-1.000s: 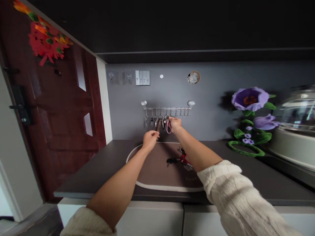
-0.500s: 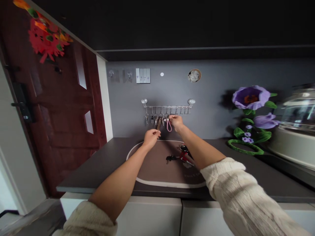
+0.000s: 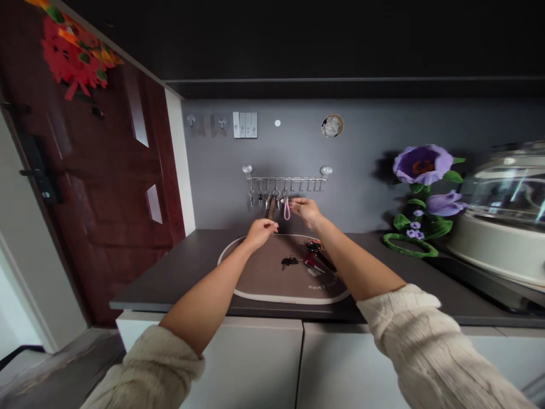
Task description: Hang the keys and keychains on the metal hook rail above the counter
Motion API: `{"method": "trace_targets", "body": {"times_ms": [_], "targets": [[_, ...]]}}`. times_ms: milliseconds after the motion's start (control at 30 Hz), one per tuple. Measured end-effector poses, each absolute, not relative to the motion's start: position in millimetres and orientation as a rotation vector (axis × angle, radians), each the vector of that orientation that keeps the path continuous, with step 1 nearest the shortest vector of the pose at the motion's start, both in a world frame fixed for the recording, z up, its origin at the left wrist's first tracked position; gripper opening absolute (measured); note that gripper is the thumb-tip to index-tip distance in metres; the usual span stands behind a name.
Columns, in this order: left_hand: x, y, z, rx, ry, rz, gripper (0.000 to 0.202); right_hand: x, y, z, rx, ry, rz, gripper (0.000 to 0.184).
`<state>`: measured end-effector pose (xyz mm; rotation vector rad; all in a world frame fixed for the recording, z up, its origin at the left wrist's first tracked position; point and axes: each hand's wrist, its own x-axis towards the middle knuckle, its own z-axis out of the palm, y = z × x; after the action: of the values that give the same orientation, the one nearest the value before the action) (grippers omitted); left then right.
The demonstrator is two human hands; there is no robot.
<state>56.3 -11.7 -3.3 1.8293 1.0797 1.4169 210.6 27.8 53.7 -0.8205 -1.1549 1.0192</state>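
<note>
A silver hook rail (image 3: 293,179) on the grey wall carries several sets of keys (image 3: 260,199) on its left hooks. Further along it hangs a key ring with a pink strap loop (image 3: 286,209). My right hand (image 3: 307,212) is just right of that loop, fingers stretched left and slightly apart, nothing visible between them. Lower down, my left hand (image 3: 261,234) has thumb and fingers pinched together. It overlaps the lower end of a hanging brown strap (image 3: 271,209); whether it grips the strap is hidden.
On the counter, a brown mat (image 3: 259,275) bears black keys (image 3: 289,261) and a red key holder (image 3: 313,261). Purple knitted flowers (image 3: 423,167) and a cream glass-topped appliance (image 3: 502,238) stand at right. A dark cabinet (image 3: 332,45) overhangs; a red-brown door (image 3: 106,227) is left.
My right hand's fingers have opened and drawn slightly away from the pink loop, which hangs from the rail. The left hand stays low by the brown strap. The camera view has shifted slightly.
</note>
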Motion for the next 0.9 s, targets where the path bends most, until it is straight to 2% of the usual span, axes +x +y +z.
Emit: {"method": "trace_targets", "body": {"times_ms": [233, 567, 900], "targets": [[53.8, -20.0, -6.1, 1.898, 1.009, 1.221, 0.018, 218.9, -3.3, 30.3, -0.851, -1.249, 1.085, 0.009], [50.3, -16.8, -14.7, 2.077, 0.884, 0.833, 0.02, 221.4, -22.8, -10.5, -1.098, -1.585, 0.899, 0.011], [55.7, -16.6, -16.2, 2.34, 0.843, 0.523, 0.027, 232.6, -18.9, -17.0, -1.341, -1.857, 0.803, 0.013]]}}
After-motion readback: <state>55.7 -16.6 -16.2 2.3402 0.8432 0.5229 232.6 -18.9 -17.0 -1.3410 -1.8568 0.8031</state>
